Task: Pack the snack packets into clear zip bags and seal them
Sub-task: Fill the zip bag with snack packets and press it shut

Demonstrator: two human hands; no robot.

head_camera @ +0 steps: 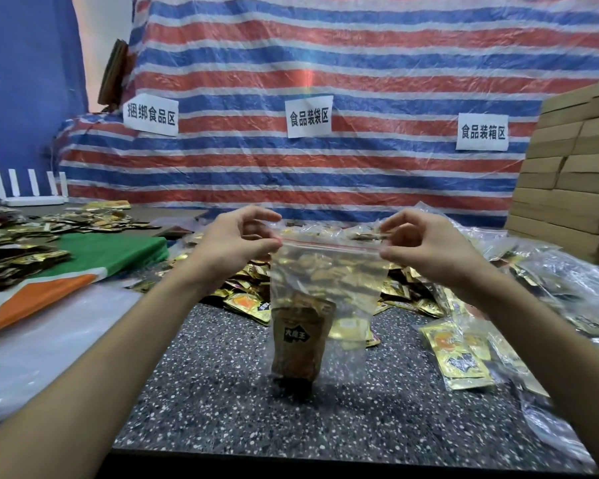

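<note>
A clear zip bag point(329, 271) with a red zip strip hangs upright above the speckled table point(222, 392). My left hand point(239, 236) pinches the strip's left end and my right hand point(426, 243) pinches its right end. Inside the bag, at the bottom, stands a dark brown snack packet point(300, 344) with a black label. A heap of gold snack packets point(253, 299) lies on the table just behind the bag.
More gold packets point(453, 354) and filled clear bags point(550, 271) lie at the right. Stacked cardboard boxes point(567, 167) rise at the far right. Dark packets point(14, 257) and a green and orange cloth point(94, 261) cover the left. A striped tarp point(325, 81) with paper signs hangs behind.
</note>
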